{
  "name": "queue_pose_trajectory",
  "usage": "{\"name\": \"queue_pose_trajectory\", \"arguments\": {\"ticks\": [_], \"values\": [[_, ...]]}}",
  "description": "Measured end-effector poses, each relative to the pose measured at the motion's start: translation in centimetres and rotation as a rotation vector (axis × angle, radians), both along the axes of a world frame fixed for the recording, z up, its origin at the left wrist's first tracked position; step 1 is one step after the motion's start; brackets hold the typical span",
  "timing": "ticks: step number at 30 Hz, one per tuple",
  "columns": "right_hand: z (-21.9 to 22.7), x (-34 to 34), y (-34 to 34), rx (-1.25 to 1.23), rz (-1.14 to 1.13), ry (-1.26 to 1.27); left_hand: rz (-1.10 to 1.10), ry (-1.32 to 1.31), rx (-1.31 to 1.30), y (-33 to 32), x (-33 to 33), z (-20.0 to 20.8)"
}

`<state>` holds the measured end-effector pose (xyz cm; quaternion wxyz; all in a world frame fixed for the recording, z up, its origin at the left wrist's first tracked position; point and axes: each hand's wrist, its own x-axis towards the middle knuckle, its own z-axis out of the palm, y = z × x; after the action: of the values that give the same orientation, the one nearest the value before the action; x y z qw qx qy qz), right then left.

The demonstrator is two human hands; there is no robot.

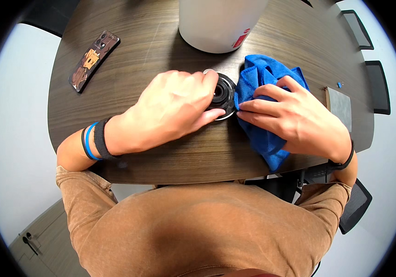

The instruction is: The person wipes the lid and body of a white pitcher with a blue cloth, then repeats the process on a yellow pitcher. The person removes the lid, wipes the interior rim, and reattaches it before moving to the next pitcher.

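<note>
While the left hand [175, 101] holds a round black object with concentric rings and a shiny pale rim [226, 92], the right hand [297, 115] lies over a crumpled blue fabric cloth [260, 134] just beside it. This round black object is on or just above the dark brown wood-grain worktop [179, 161], nearer to the near edge than to the left or right edge.

The grip of the left hand is narrow: its thumb is at the lower side of the rim, and its forefinger is at the upper left side. The fingers of the right hand are bent over the cloth, but its thumb is hidden, so I cannot tell whether this grip pinches the fabric or only presses on it. I also cannot tell if the cloth touches the rim or ends slightly apart.

In my judgement, the step in hand is wiping the round black object, probably around its rim. The next move would call for a steady left grip, and for the right fingers to bring a fold of cloth against the rim with light pressure.

Toward the far edge of the worktop stands a large white cylindrical container [219, 23], well clear of both hands.
</note>
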<state>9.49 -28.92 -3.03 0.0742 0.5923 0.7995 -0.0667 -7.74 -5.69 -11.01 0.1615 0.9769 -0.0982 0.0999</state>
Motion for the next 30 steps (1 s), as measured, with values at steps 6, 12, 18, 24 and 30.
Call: {"name": "queue_pose_trajectory", "arguments": {"ticks": [6, 12, 18, 24, 30], "values": [[2.2, 0.6, -1.7, -0.228, -0.215, 0.093, 0.05, -0.035, 0.099, 0.9, 0.1, 0.3], [0.2, 3.0, -3.0, -0.168, -0.543, -0.068, -0.157, -0.074, -0.039, 2.2, 0.3, 0.6], [-2.1, 6.1, -3.7, -0.049, -0.643, -0.125, -0.287, 0.038, -0.108, 3.1, 0.2, 0.6], [-1.5, 2.5, -1.6, 0.163, -0.377, 0.0, -0.17, -0.071, -0.077, 2.1, 0.5, -0.6], [-3.8, 0.9, 0.5, 0.264, -0.177, 0.045, -0.144, 0.028, 0.014, 2.3, 0.4, 0.1]]}}
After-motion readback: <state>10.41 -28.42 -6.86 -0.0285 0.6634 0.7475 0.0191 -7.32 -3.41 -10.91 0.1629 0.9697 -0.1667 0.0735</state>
